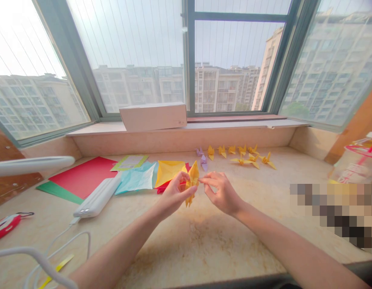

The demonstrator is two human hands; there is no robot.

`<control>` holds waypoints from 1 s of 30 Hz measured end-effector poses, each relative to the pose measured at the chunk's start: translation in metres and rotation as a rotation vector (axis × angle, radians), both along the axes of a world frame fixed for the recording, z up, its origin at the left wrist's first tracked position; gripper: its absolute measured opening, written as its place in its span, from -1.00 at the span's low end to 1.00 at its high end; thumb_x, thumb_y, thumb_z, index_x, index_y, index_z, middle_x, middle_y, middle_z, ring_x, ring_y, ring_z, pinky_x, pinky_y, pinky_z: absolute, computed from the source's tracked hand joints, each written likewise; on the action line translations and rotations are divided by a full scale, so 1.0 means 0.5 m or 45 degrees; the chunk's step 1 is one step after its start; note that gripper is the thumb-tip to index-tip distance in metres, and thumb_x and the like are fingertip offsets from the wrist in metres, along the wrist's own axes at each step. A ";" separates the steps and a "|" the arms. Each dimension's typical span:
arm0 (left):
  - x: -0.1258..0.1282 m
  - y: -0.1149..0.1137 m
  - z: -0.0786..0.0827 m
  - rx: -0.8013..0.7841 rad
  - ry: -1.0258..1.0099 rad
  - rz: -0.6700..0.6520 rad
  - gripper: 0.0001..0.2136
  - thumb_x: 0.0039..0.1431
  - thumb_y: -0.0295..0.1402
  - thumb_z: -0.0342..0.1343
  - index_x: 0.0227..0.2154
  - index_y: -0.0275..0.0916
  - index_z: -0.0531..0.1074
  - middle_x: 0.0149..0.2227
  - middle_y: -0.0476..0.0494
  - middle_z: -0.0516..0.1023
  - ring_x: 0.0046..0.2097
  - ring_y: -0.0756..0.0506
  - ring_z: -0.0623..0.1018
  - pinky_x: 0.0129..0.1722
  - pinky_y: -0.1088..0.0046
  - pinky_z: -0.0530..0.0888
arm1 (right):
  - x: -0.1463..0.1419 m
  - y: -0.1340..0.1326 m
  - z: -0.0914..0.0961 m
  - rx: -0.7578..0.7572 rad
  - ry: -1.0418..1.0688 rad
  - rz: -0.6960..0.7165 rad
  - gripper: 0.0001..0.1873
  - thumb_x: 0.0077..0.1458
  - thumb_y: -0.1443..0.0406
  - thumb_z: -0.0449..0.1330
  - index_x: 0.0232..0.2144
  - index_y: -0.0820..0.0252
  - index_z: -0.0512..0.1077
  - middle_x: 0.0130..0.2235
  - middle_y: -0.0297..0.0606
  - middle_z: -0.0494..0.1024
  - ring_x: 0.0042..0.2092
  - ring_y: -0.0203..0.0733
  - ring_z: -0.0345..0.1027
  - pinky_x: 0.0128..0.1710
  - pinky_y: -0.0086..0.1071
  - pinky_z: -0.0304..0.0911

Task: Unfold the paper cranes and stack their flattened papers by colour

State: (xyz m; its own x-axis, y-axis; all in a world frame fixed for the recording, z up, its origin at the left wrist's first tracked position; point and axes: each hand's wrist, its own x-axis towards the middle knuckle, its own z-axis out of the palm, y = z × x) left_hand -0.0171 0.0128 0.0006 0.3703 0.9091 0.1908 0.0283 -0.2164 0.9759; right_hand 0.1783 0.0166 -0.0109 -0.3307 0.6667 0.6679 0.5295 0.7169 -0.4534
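A partly folded yellow origami paper [194, 173] is upright between the fingers and thumb of my left hand [176, 190], with pointed ends above and below the grip. My right hand [223, 192] is just to the right of it. Its index fingertip meets or nearly meets the paper's right edge, and the thumb stays apart from that finger. Whether the fingertip presses on the paper, I cannot tell. Behind my left hand lie a flat creased yellow sheet [168, 170] and a creased light blue sheet [137, 178], with some red paper partly hidden under them.
Several yellow paper cranes [242, 161] and two purple ones [203, 162] stand at the back. Leftward are red sheets [86, 174], a green sheet [61, 192] and a white power bank [98, 196] with its cable. A white box [154, 116] is on the sill; a plastic cup [357, 164] stands right.
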 end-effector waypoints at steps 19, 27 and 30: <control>0.004 -0.003 0.005 -0.034 -0.068 -0.021 -0.75 0.21 -0.17 0.13 -0.28 -0.24 0.26 -0.40 -0.04 0.47 -0.40 -0.01 0.48 -0.33 0.39 0.44 | -0.013 0.002 0.001 -0.429 0.307 0.080 -0.82 0.12 0.18 0.25 -0.24 0.11 0.52 -0.25 -0.28 0.61 -0.27 -0.19 0.43 -0.27 -0.32 0.29; 0.010 -0.006 0.006 0.039 -0.139 0.050 -0.74 0.20 -0.18 0.14 -0.15 -0.16 0.25 -0.20 -0.08 0.53 -0.35 -0.03 0.55 -0.31 0.42 0.45 | -0.018 -0.004 0.003 -0.446 0.336 0.033 -0.84 0.09 0.20 0.26 -0.33 0.17 0.53 -0.30 -0.26 0.60 -0.28 -0.17 0.42 -0.26 -0.30 0.30; 0.008 0.000 0.000 0.046 -0.152 0.043 -0.74 0.23 -0.18 0.11 -0.12 -0.13 0.22 -0.22 -0.08 0.55 -0.36 -0.03 0.56 -0.34 0.43 0.44 | -0.021 -0.003 -0.003 -0.466 0.431 0.046 -0.81 0.10 0.23 0.25 -0.24 0.17 0.55 -0.28 -0.25 0.61 -0.27 -0.18 0.42 -0.22 -0.29 0.33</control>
State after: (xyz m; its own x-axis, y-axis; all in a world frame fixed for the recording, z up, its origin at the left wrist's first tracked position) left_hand -0.0133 0.0127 0.0006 0.3120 0.9125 0.2644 -0.0798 -0.2522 0.9644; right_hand 0.1680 0.0151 -0.0122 -0.1633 0.8697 0.4658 0.2871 0.4936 -0.8209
